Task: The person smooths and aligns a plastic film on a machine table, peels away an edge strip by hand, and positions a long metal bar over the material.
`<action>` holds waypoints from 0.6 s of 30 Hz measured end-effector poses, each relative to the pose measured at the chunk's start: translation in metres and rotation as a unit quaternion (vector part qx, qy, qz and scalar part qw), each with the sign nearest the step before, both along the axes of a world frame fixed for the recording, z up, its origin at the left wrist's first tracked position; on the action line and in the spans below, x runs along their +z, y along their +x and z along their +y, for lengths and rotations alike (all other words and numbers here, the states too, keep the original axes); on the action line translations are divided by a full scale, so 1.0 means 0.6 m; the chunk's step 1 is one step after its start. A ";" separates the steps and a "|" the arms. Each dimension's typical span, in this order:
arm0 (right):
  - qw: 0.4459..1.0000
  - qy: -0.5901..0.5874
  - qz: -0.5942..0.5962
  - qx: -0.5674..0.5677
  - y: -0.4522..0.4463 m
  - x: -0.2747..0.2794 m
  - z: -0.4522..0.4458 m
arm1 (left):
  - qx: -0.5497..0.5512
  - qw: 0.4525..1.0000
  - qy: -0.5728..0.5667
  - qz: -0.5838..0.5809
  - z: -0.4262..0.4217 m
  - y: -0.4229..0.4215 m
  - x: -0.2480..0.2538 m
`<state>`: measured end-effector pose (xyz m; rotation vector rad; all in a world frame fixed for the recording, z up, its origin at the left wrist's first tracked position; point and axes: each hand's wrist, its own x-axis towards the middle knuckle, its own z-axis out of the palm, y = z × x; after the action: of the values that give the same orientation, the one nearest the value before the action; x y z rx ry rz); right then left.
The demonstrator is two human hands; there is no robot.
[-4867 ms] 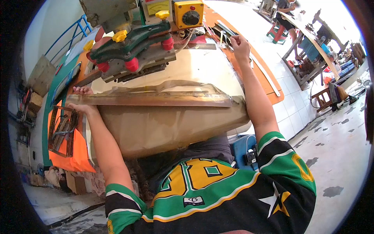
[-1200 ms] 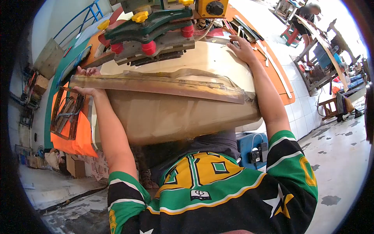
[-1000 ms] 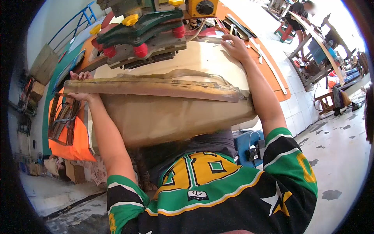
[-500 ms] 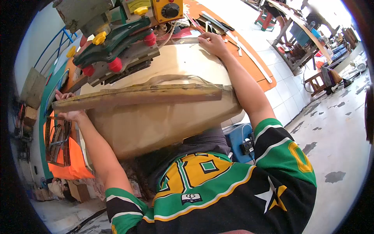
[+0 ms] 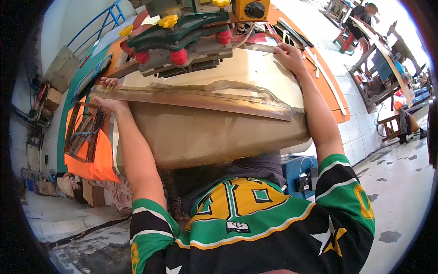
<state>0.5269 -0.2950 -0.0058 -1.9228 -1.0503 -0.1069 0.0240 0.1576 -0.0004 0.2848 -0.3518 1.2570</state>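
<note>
My left hand (image 5: 110, 94) is closed around the left end of a long brown bar (image 5: 200, 102), fingers above and thumb below. The bar slants slightly down to the right, with yellowish tape or film bunched along its top edge. Below it, a brown, shiny sheet (image 5: 205, 134) spreads toward my lap; how it joins the bar is unclear. My right hand (image 5: 289, 58) is at the far right, its fingers closed on the end of a narrow grey-brown strip (image 5: 258, 47). A cream surface (image 5: 255, 68) lies between the bar and this strip.
Overhead is a green press head (image 5: 178, 32) with red feet and yellow knobs, close beyond the bar. A rusty metal frame (image 5: 84, 132) rests on orange material at left. Long strips (image 5: 326, 77) lie on the orange tabletop at right. Another person (image 5: 362, 27) sits in the background.
The view has shifted, so everything appears farther right. The bar has turned from rising to the right to dropping to the right, and its front face looks narrower. Both hands keep their hold.
</note>
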 end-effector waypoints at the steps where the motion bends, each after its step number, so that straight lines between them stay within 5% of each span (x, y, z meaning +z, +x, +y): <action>1: 1.000 0.008 0.001 0.005 -0.001 0.000 0.000 | 0.004 1.000 0.000 0.000 0.001 -0.001 0.002; 12: 0.999 0.023 0.044 0.019 0.016 -0.015 0.005 | 0.077 0.996 0.015 0.043 0.002 -0.009 -0.007; 18: 0.998 0.020 0.042 0.043 0.012 -0.008 0.000 | 0.031 0.999 0.003 0.045 0.012 -0.011 -0.014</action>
<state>0.5341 -0.2953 -0.0103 -1.8270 -1.0653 0.0027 0.0177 0.1650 -0.0091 0.3575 -0.2717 1.2994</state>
